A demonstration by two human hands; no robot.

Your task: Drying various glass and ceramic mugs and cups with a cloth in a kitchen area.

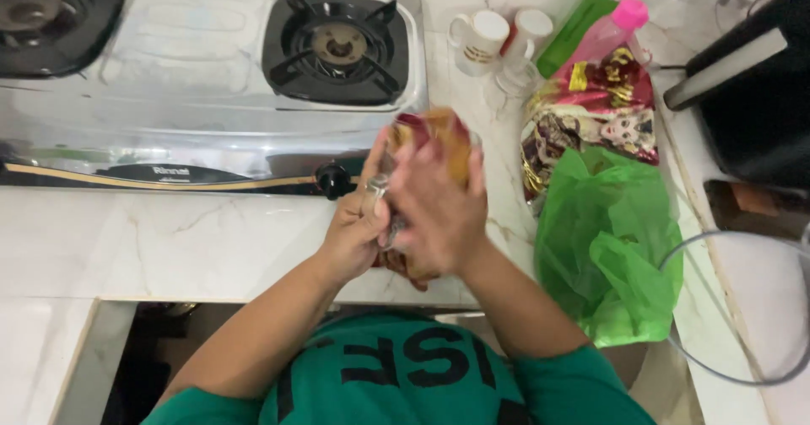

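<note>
Both my hands meet over the marble counter (169,248) in front of the gas stove (211,79). My right hand (439,210) wraps over a reddish-orange packet (439,134), blurred by motion. My left hand (359,227) grips the same packet from the left side, and something small and shiny shows between my fingers. What the packet holds is hidden.
The right burner (337,45) and a black knob (333,179) lie just beyond my hands. To the right sit a green plastic bag (607,239), a red and gold printed bag (599,109), two white mugs (481,41), a pink-capped bottle (612,29), a green bottle (582,16) and a black appliance (751,96).
</note>
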